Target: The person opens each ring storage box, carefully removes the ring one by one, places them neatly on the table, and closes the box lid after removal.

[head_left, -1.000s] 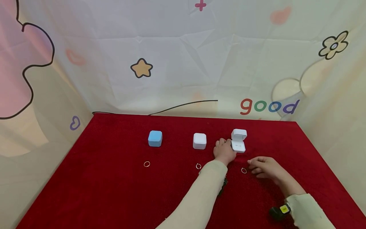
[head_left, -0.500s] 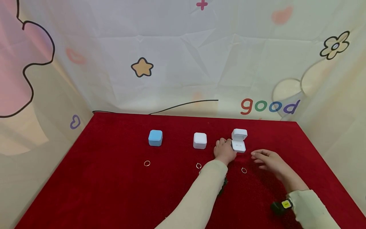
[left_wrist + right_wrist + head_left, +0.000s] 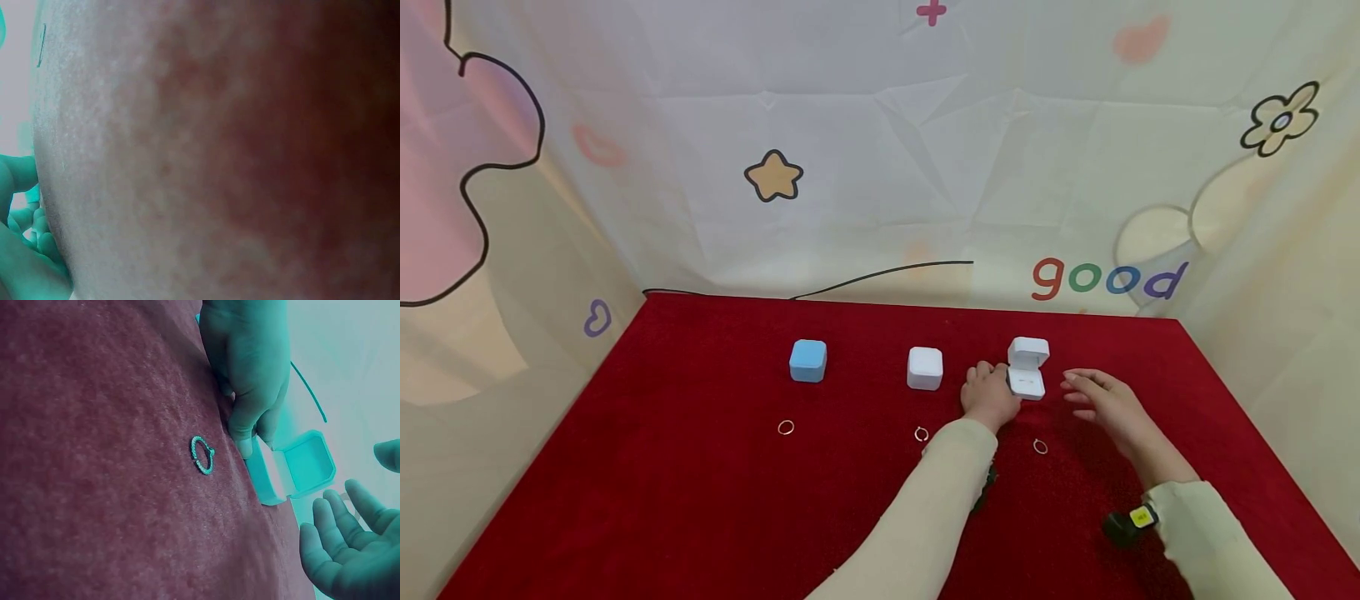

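Note:
A white ring box (image 3: 1026, 382) stands with its lid up at the right of the red cloth. My left hand (image 3: 989, 395) holds it by its left side, thumb at the front, as the right wrist view shows. Just right of the box hovers my right hand (image 3: 1105, 406), fingers loosely extended and nothing in them. In the right wrist view its fingers (image 3: 331, 534) spread beside the raised lid. On the cloth in front of the box lies a silver ring (image 3: 1040, 447), larger in the right wrist view as a studded ring (image 3: 202, 455) with a small stone.
A closed white box (image 3: 924, 369) stands left of my left hand, and a closed blue box (image 3: 808, 361) farther left. In front of them lie a second ring (image 3: 921, 434) and a plain ring (image 3: 786, 427). A printed curtain (image 3: 865, 208) hangs behind the red cloth (image 3: 662, 467).
My right hand has risen away from the nearest ring, moving toward the back until level with the lidded box. The left hand and the box have stayed put.

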The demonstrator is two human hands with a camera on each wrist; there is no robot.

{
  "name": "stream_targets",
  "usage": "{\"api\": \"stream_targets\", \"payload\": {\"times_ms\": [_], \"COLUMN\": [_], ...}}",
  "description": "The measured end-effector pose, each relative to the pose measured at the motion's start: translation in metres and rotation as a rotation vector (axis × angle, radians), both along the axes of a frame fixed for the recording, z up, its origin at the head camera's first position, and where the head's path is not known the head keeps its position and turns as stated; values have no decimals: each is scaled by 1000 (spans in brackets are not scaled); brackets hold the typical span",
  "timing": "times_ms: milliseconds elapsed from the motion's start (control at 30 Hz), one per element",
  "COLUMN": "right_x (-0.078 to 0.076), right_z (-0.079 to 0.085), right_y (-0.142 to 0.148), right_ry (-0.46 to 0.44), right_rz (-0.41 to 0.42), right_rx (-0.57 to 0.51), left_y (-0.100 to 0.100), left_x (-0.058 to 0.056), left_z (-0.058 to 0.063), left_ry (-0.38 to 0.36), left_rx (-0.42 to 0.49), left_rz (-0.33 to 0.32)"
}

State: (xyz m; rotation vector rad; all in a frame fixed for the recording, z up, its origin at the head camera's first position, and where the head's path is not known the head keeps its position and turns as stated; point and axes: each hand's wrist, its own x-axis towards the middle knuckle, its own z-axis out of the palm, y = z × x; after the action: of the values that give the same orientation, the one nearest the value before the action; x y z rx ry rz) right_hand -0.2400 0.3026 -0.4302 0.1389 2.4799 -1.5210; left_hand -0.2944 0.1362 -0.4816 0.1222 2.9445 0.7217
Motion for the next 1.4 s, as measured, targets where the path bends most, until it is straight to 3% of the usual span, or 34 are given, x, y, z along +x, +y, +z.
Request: {"api": "stream_targets", "payload": {"times_ms": [700,1100,1400], "right_x": [-26,-39,-48], "right_z": [-7,-9,-12], "right_y": [-6,-5,-7], "right_ry": [-12,-50,-76], "right_rz": [-32,-16,0], "right_rx": [-11,-120,-189], "left_y": [1,0,1], "left_x": [0,1,1], "left_z": [-1,5,2], "left_ry": [-4,-25,-15], "left_rx": [-15,-29,-41], "left_rz": [1,-11,-12]}}
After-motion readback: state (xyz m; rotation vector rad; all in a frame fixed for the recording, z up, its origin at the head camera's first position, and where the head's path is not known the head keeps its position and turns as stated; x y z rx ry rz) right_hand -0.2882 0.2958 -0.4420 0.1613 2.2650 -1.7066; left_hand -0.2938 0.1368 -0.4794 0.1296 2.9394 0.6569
